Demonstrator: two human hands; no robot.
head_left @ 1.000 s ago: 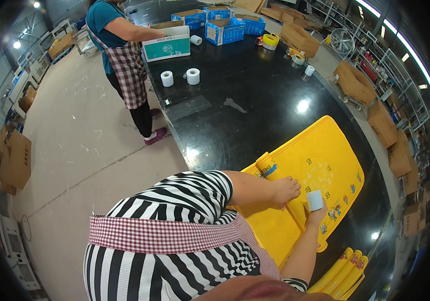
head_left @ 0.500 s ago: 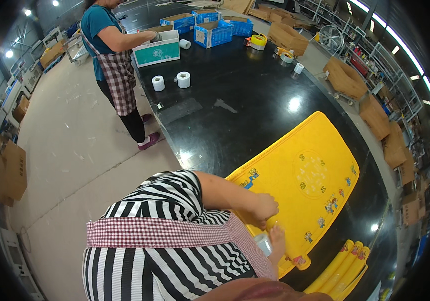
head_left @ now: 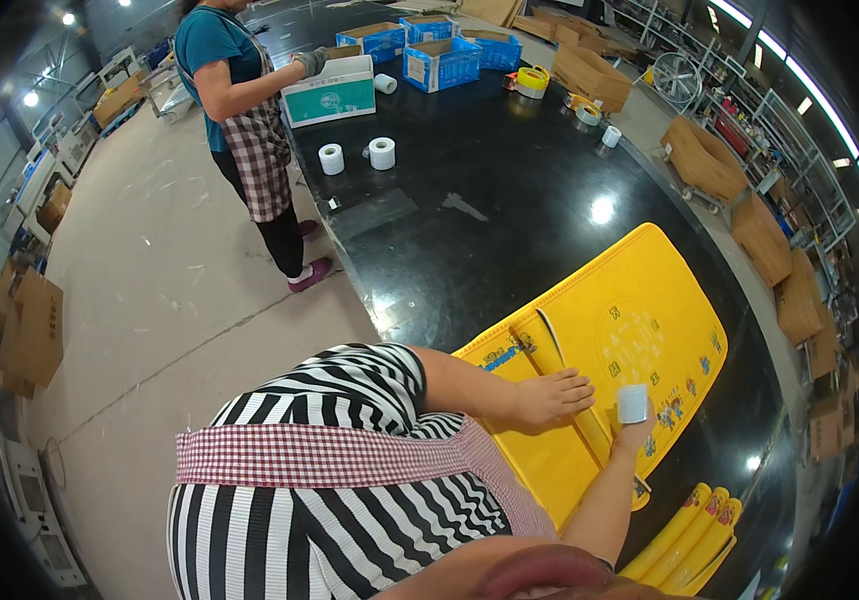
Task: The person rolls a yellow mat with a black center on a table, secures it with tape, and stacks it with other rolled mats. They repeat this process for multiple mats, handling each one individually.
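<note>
Left hand (head_left: 549,396) farther up yellow mat (head_left: 639,320)

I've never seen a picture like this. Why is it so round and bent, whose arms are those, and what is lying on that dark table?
A wide fisheye camera on a person's head looks down, so straight edges bend. The striped top and forearms at the bottom are the wearer's own. The left hand lies flat on a yellow mat spread on the black table. The right hand holds a small white roll over the mat. Rolled yellow mats lie at the lower right. Farther off are two white rolls, blue crates and a co-worker at a white box.
</note>
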